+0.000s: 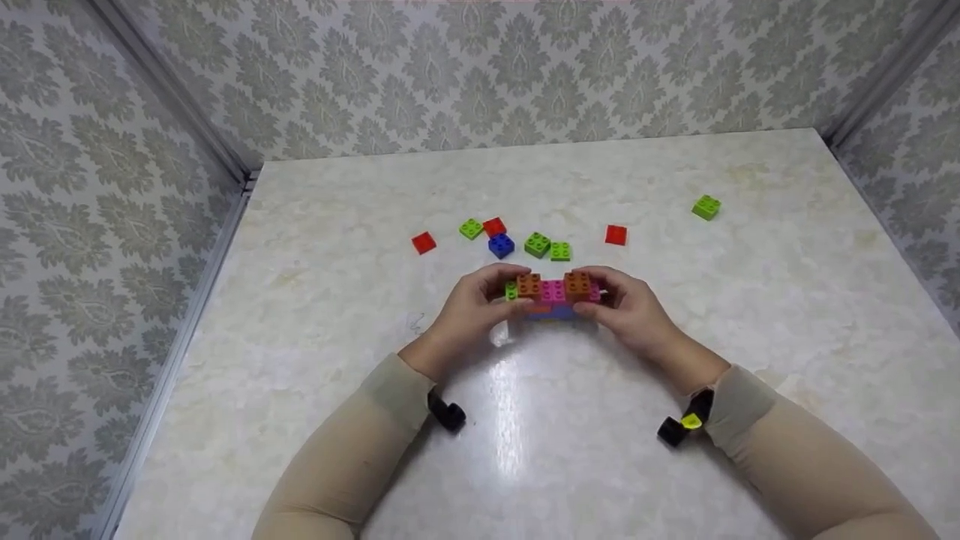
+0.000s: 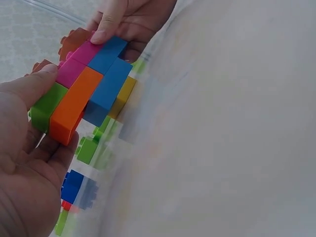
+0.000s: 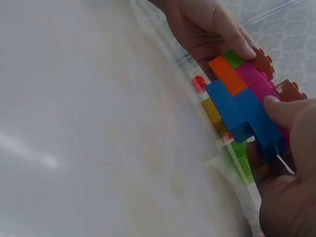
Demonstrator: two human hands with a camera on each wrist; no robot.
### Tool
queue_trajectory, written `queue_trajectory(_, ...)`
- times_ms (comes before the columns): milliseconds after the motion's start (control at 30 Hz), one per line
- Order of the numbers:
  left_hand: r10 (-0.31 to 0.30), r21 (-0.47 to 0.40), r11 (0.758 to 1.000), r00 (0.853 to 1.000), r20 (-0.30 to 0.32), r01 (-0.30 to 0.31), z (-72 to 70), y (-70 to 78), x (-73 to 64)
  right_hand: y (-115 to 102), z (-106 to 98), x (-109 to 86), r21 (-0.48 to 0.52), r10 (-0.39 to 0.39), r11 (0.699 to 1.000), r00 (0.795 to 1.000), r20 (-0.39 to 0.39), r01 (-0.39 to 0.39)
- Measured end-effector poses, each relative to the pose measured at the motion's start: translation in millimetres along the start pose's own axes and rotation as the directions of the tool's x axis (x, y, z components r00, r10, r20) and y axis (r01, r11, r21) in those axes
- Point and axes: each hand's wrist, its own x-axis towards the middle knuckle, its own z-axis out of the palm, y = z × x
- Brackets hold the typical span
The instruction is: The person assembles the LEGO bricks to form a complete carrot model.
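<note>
Between my hands is a build of toy building bricks [image 1: 553,292], with two brown bricks on top of a pink row. Lower down it has an orange brick [image 2: 75,102], blue bricks [image 2: 107,89] and a yellow brick [image 3: 214,116] at the bottom. My left hand [image 1: 476,300] grips the left end, thumb near the green brick [image 2: 48,106] and fingers around the far side and below. Gripping the right end, my right hand [image 1: 634,307] has its thumb against the pink side [image 3: 257,85] and fingers curled under the blue part.
Behind the build lie loose green bricks [image 1: 537,244], a dark blue brick [image 1: 501,245] and flat red bricks [image 1: 424,242]. Another flat red brick [image 1: 616,235] lies right of them, and a green brick [image 1: 706,208] sits farther off. Patterned walls [image 1: 480,75] enclose the table [image 1: 337,210].
</note>
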Motion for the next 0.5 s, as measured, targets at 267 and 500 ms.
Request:
queue_trajectory(267,0.003,0.181,0.983,0.989,-0.15,0.025,-22.4,12.4,22.0,1.3,-3.1,-1.4,-0.012,-0.007,1.0,0.999,-0.033,0.007)
queue_trajectory(500,-0.068,0.439,0.879,0.96,-0.271,0.186,-35.2,12.1,49.0,2.0,0.5,0.8,0.014,-0.025,1.0,0.999,-0.035,0.026)
